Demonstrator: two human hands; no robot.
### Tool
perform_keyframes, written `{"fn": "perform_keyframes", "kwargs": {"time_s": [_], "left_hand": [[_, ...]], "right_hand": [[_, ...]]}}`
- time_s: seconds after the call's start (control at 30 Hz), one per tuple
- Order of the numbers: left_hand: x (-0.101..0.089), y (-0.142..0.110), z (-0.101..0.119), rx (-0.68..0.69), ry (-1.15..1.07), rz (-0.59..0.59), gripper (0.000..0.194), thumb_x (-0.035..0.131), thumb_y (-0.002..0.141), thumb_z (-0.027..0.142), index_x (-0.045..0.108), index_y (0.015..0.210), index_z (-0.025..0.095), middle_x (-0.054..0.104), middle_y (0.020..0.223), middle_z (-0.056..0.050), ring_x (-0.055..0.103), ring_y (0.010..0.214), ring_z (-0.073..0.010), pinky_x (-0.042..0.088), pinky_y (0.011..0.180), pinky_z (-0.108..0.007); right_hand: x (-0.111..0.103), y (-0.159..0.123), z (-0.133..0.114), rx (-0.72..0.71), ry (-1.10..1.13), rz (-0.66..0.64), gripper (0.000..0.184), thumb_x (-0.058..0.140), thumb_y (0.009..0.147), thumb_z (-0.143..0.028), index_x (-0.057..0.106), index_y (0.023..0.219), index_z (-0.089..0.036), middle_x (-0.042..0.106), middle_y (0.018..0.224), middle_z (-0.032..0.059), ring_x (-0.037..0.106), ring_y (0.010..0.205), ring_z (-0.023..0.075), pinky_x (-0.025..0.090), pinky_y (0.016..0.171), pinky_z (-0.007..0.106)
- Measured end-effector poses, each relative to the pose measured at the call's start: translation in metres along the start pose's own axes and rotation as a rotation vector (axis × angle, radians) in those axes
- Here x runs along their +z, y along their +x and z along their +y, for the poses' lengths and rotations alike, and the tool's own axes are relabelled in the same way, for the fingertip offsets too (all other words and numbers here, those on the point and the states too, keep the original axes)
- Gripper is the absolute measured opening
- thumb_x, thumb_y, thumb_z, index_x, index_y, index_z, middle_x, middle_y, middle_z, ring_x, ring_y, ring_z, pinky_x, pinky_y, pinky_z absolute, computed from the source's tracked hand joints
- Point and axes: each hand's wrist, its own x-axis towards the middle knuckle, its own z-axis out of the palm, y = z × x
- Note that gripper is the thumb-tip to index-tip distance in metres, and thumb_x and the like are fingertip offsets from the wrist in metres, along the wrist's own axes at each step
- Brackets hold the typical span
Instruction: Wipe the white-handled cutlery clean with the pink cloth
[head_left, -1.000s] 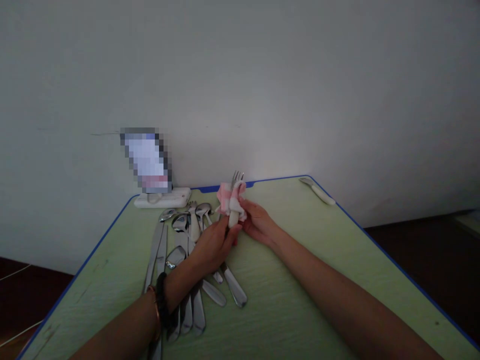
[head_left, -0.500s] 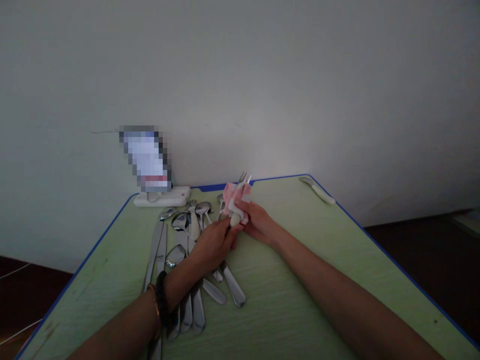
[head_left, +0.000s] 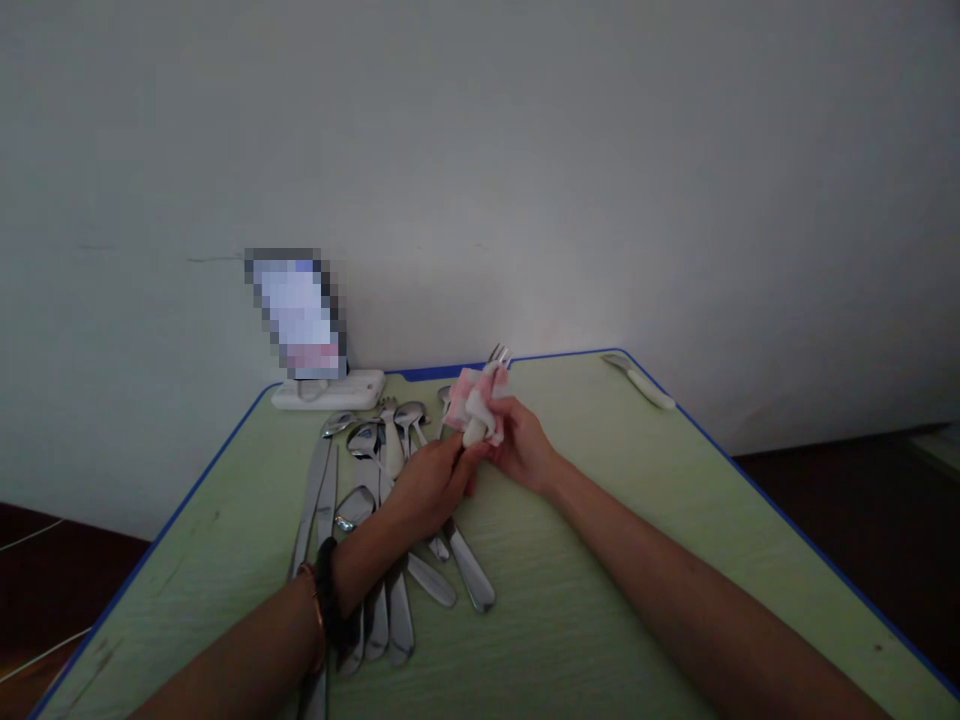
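Note:
A small fork with a white handle pokes its tines out of a pink and white cloth. My right hand is closed round the cloth and the fork inside it. Just left of it, my left hand pinches the lower end of the fork's white handle. Both hands hover a little above the green table, near its far edge. Under my left hand and wrist lies a row of several steel spoons, forks and knives.
A white stand holding a blurred phone sits at the table's far left edge against the grey wall. A single white-handled utensil lies at the far right corner. The table has a blue rim; dark floor lies on both sides.
The wrapped fork has tilted and shifted slightly to the right, with my right hand following. My left hand stays on the handle's end.

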Motion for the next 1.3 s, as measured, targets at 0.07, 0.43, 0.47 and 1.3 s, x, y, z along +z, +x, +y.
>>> {"fn": "perform_keyframes", "kwargs": {"time_s": [0.07, 0.43, 0.47, 1.3], "left_hand": [[0.0, 0.0, 0.0, 0.005, 0.001, 0.005, 0.041, 0.028, 0.091, 0.04, 0.047, 0.061, 0.02, 0.056, 0.053, 0.001, 0.053, 0.051, -0.0141, 0.037, 0.057, -0.025], [0.001, -0.001, -0.003, 0.014, 0.04, 0.007, 0.048, 0.028, 0.091, 0.04, 0.05, 0.054, 0.019, 0.056, 0.052, 0.0, 0.053, 0.052, -0.0137, 0.037, 0.057, -0.024], [0.001, -0.001, -0.003, 0.017, 0.045, 0.009, 0.049, 0.028, 0.091, 0.04, 0.05, 0.053, 0.019, 0.056, 0.052, 0.0, 0.053, 0.052, -0.0137, 0.037, 0.057, -0.024], [0.0, -0.002, 0.002, 0.08, 0.142, 0.055, 0.036, 0.032, 0.089, 0.038, 0.048, 0.062, 0.019, 0.056, 0.056, -0.001, 0.051, 0.058, -0.0161, 0.037, 0.063, -0.028]], "right_hand": [[-0.001, 0.0, 0.001, -0.016, -0.061, 0.015, 0.013, 0.062, 0.066, -0.027, 0.057, 0.066, -0.015, 0.056, 0.054, -0.0028, 0.047, 0.049, 0.0085, 0.037, 0.046, 0.02], [0.005, -0.011, -0.001, 0.037, -0.281, -0.222, 0.027, 0.07, 0.065, -0.038, 0.06, 0.078, -0.017, 0.058, 0.057, -0.003, 0.051, 0.051, 0.0112, 0.043, 0.049, 0.024], [0.005, -0.011, 0.0, 0.024, -0.284, -0.205, 0.025, 0.07, 0.065, -0.037, 0.06, 0.076, -0.016, 0.057, 0.055, -0.0034, 0.051, 0.052, 0.0108, 0.042, 0.051, 0.024], [0.005, 0.0, -0.003, -0.116, 0.089, 0.028, 0.021, 0.069, 0.064, -0.028, 0.061, 0.081, -0.018, 0.064, 0.072, -0.001, 0.059, 0.072, 0.0142, 0.046, 0.072, 0.026]]}}
